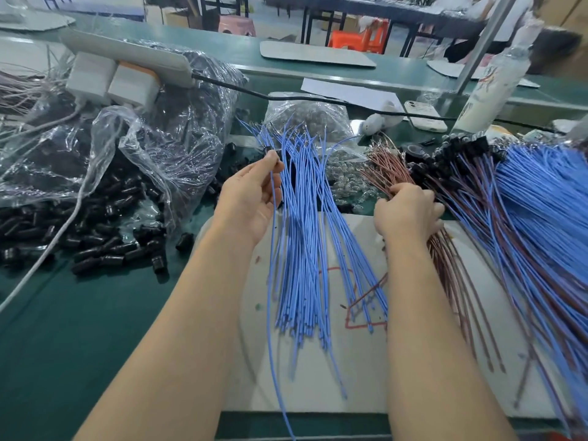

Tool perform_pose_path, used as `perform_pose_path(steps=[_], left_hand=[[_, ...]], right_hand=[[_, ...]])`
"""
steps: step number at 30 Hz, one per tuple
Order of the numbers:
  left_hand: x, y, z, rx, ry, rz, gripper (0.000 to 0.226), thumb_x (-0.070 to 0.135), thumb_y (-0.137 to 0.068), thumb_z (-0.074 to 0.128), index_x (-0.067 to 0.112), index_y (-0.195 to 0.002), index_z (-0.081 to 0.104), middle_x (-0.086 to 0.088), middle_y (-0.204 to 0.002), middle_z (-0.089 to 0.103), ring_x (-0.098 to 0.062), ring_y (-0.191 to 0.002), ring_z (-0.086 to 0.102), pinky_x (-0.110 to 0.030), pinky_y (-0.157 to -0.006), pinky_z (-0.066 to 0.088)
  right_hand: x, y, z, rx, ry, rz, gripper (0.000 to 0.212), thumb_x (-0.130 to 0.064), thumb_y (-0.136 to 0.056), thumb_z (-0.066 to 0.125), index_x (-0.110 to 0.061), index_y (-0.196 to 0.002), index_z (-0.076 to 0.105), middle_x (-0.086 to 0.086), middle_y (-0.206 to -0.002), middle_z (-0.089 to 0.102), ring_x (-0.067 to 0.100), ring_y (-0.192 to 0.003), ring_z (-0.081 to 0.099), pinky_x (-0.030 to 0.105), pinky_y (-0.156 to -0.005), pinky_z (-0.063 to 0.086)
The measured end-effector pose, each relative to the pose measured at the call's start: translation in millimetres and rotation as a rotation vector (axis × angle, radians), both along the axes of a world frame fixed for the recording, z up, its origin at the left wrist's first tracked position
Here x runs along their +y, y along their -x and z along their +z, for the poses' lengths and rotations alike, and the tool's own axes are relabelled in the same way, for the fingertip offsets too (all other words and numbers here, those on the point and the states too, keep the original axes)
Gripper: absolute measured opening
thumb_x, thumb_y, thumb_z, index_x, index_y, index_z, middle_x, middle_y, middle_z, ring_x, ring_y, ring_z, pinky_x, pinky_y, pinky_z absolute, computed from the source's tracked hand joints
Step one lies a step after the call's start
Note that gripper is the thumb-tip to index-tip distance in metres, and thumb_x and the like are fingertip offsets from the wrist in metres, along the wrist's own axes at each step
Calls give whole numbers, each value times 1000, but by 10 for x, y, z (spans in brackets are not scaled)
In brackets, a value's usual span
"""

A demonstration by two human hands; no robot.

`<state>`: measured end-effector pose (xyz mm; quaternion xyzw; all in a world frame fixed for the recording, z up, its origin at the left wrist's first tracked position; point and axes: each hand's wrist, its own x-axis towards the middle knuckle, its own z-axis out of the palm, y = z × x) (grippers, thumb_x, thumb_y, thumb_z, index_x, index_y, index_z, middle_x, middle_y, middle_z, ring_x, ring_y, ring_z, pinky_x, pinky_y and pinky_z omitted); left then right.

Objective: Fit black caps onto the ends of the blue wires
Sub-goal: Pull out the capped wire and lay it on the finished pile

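Observation:
A loose bundle of blue wires (302, 224) lies fanned on a white board (350, 370) in front of me. My left hand (251, 198) is raised at its left side and pinches one blue wire (271, 281) near its top end, where a black cap (270, 152) sits at my fingertips; the wire hangs down past the board's front edge. My right hand (407, 211) rests closed on a bundle of brown wires (445, 265) to the right. Loose black caps (105, 246) lie heaped on the green table at the left, spilling from a clear plastic bag (152, 148).
A big pile of blue and brown wires with black caps fitted (525, 202) fills the right side. A bag of small clear parts (305, 116), a power strip with white plugs (127, 62), a black cable, a phone (424, 116) and a white bottle (490, 87) stand behind.

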<state>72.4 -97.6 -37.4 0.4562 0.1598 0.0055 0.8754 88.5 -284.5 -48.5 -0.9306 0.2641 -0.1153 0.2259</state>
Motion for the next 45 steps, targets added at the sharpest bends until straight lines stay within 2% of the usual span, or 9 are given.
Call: perform_pose_path(steps=[10, 17, 20, 23, 28, 33, 37, 40, 45], left_hand=[[-17, 12, 8, 24, 88, -116, 14, 21, -91, 61, 15, -78, 63, 7, -65, 65, -1, -54, 52, -14, -52, 42], [-58, 47, 7, -163, -149, -322, 6, 21, -89, 60, 18, -90, 65, 7, -86, 69, -5, -75, 60, -22, -73, 47], [-139, 127, 27, -262, -205, -518, 3, 20, -83, 64, 20, -84, 67, -3, -103, 65, -14, -100, 58, -33, -98, 43], [-184, 120, -1, -261, -255, -530, 6, 11, -91, 58, 12, -93, 64, -11, -107, 61, -17, -104, 57, -33, -100, 43], [-130, 16, 6, -172, -35, -173, 12, 2, -92, 53, 2, -95, 65, -4, -88, 69, -7, -77, 64, -18, -78, 53], [-73, -16, 32, -186, 96, -21, 11, 1, -94, 50, 2, -92, 61, -5, -88, 64, -6, -76, 62, -16, -75, 51], [-77, 2, 12, -172, 3, -3, 6, 8, -92, 57, 10, -98, 58, -2, -94, 63, -12, -87, 61, -26, -88, 50], [-115, 16, -49, -175, -530, -32, 6, 16, -89, 63, 19, -93, 60, 3, -88, 63, -12, -86, 59, -26, -85, 49], [-198, 27, -126, -384, -1033, -56, 9, 13, -88, 64, 18, -95, 63, 8, -82, 63, -11, -80, 59, -20, -80, 48]], right_hand=[[-40, -53, -56, -65, -14, -33, 23, -15, -91, 54, -20, -110, 66, 10, -126, 55, 33, -119, 43, 44, -100, 33], [159, 81, 181, -621, -535, 306, 8, -14, -95, 54, -11, -101, 56, 0, -94, 60, 4, -75, 54, 18, -73, 46], [332, 151, 251, -521, -963, 522, 5, -12, -96, 53, -15, -93, 55, -1, -81, 62, 4, -65, 60, 22, -66, 53], [393, 151, 255, -464, -1093, 552, 10, -6, -96, 51, -10, -94, 60, 2, -82, 65, 10, -70, 64, 24, -63, 56], [315, 123, 210, -227, -607, 629, 18, -25, -95, 55, -14, -98, 68, -2, -91, 70, 4, -65, 56, 22, -66, 48], [276, 229, 231, 332, -632, 900, 17, -26, -93, 60, -13, -86, 69, -2, -66, 70, 5, -42, 36, 15, -42, 32], [250, 217, 313, -140, -826, 709, 11, -17, -95, 54, -13, -91, 64, -4, -61, 66, 2, -43, 45, 14, -42, 37], [211, 193, 358, -612, -1148, 418, 12, -17, -100, 45, -13, -93, 55, -1, -64, 68, 7, -49, 55, 17, -45, 44], [183, 151, 357, -925, -1235, 211, 16, -18, -103, 36, -14, -92, 47, 0, -61, 65, 11, -48, 57, 19, -47, 44]])
